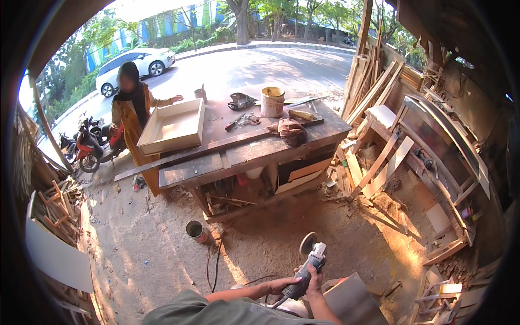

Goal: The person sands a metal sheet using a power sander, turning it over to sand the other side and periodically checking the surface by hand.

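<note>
An angle grinder [297,290] with a grey and dark body is held close in front of me, its round disc [308,244] pointing up and away. From the left, my left hand [285,284] closes on the grinder's body. My right hand [314,281] grips it from the other side, fingers round the casing. Below the hands, the cord end of the grinder runs toward my lap. A flat grey board [355,300] lies beside my right forearm.
A wooden workbench [238,160] stands ahead, carrying a drawer box [174,127], a bucket [272,102] and a brown cloth [288,131]. A person [132,116] stands at its left. On the floor are a can [196,231] and a cable [216,265]. Scrap wood [374,176] piles up right.
</note>
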`<state>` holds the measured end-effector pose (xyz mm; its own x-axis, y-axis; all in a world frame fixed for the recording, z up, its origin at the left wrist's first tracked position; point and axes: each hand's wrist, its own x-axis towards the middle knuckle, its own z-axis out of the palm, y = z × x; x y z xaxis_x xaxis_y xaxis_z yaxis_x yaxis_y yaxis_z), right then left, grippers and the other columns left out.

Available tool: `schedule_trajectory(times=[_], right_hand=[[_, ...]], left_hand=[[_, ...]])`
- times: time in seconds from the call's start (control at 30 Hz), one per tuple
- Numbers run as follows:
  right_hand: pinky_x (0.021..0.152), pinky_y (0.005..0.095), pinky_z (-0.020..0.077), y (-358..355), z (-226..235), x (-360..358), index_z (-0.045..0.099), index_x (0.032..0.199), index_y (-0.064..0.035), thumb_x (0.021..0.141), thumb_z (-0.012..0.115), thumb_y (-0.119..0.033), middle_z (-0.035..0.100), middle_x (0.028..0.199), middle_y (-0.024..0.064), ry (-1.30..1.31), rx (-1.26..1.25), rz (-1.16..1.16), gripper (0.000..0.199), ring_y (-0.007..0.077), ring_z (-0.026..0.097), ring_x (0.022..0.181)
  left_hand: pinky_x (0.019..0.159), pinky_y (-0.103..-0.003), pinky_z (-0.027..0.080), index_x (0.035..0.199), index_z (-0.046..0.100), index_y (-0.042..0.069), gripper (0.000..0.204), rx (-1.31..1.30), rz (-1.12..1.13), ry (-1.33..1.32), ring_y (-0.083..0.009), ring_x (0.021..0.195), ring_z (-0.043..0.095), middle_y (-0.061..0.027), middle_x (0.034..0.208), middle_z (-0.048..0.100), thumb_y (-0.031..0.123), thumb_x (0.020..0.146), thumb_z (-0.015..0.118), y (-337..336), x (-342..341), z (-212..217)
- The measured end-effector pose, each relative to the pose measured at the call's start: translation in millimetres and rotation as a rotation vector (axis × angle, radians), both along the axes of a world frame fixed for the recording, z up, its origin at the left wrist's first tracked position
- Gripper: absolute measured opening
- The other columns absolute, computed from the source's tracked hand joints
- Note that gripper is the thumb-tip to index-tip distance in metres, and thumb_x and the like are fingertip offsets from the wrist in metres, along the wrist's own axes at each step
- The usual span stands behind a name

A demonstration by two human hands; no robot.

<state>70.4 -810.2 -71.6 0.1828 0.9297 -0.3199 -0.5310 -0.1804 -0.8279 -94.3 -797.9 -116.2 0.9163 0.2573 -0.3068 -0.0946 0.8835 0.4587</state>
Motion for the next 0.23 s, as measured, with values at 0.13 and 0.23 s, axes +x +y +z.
schedule_trajectory(times=[0.13, 0.23], right_hand=[[0.080, 0.0432, 0.0612, 80.7, 9.7, -1.0, 0.056, 0.120, -0.0003, 0.094, 0.068, -0.045, 0.073, 0.101, 0.0213, 0.003, 0.023, 0.165, 0.053, 0.0332, 0.075, 0.090], [0.084, 0.0427, 0.0608, 143.8, 3.7, -14.2, 0.055, 0.125, 0.0007, 0.095, 0.066, -0.054, 0.073, 0.104, 0.0231, -0.027, -0.014, 0.312, 0.064, 0.0334, 0.075, 0.092]], left_hand=[[0.083, -0.034, 0.058, 0.133, 0.055, 0.002, 0.063, 0.143, 0.193, 0.087, -0.0196, 0.093, 0.069, -0.0115, 0.111, 0.067, 0.049, 0.094, 0.072, 71.8, -1.2, 27.0], [0.089, -0.032, 0.056, 0.138, 0.052, 0.000, 0.068, 0.329, 0.326, 0.226, -0.0169, 0.104, 0.066, -0.0120, 0.119, 0.065, 0.045, 0.092, 0.076, 133.9, -37.1, 55.2]])
